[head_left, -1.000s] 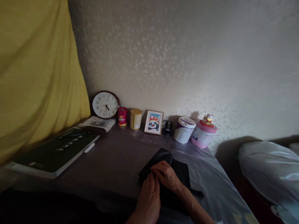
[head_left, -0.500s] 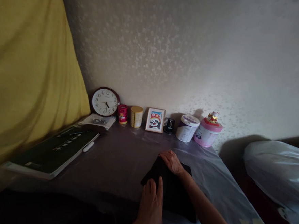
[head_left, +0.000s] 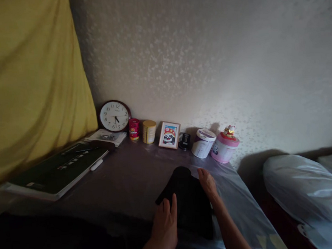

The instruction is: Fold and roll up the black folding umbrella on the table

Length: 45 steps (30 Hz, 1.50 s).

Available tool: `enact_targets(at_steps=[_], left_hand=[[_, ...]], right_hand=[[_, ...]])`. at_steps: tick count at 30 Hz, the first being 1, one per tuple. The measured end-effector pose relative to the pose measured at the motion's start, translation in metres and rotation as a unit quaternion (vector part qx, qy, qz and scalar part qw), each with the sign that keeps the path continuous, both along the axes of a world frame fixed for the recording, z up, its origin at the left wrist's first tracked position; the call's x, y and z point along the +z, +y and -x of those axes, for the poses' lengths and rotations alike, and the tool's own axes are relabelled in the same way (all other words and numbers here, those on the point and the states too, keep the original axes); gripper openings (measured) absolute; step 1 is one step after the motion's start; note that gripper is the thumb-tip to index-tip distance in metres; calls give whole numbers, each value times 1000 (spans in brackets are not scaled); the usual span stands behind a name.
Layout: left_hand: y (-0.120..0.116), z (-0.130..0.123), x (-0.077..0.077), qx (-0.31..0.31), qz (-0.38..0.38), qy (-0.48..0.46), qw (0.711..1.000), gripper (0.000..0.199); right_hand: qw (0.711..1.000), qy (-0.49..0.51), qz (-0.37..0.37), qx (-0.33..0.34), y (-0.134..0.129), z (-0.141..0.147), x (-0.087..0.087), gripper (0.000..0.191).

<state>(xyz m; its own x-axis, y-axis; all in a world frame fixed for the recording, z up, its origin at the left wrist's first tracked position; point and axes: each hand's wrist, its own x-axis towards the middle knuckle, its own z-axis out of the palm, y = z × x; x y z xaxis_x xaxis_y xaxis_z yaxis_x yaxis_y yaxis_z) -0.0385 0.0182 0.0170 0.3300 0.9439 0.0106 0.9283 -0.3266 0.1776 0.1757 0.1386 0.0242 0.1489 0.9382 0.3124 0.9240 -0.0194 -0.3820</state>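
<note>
Cloth under left hand, fingers spread — right hand by edge, grip unclear — picture frame, white tub beyond.

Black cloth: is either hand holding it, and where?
Cannot be told: the left hand lies over the left side of the cloth, the right hand at its upper right edge; neither shows a clear grip.

I'm missing part of the flat black cloth behind the left hand, and my view's left edge is cutting off the yellow draped curtain
</note>
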Motion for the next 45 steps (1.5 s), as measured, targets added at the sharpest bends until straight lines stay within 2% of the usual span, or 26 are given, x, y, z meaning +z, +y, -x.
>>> enact_targets(at_steps=[2,5,8,13,18,23,27,30,34,36,39,42,45], left_hand=[[-2,1,4,-5,1,1,1000,78],[-3,3,6,-9,-1,-9,1000,78],[-3,3,5,-15,-7,-23,1000,78],[-3,4,6,-5,4,-30,1000,74],[-4,6,10,-8,26,-35,999,74],[-3,7,11,-12,21,-48,999,75],[-2,7,10,-16,9,-45,999,71],[-1,6,6,-13,-5,-33,999,68],[2,5,-3,-25,-17,-30,999,62],[4,6,-8,-29,-13,-27,999,55],[5,8,-10,-33,-6,-25,999,48],[4,9,-7,-29,-4,-29,999,46],[3,15,-1,-31,-4,-38,999,46]], right_hand=[[998,24,-9,-58,-26,-13,0,39],[993,71,31,-90,-59,-22,-3,41],[982,148,71,-89,-82,-20,-9,42],[963,256,65,-55,-96,-7,-15,46],[934,351,68,-21,-94,5,-7,43],[895,442,53,32,-82,23,21,45],[886,459,39,58,-64,44,36,45],[872,481,46,79,-50,61,39,42],[850,513,73,95,-34,80,30,40],[856,503,81,90,-26,86,23,41],[891,443,76,66,-16,90,11,41],[929,361,67,42,-9,90,2,42],[941,326,85,40,-5,89,-2,42]])
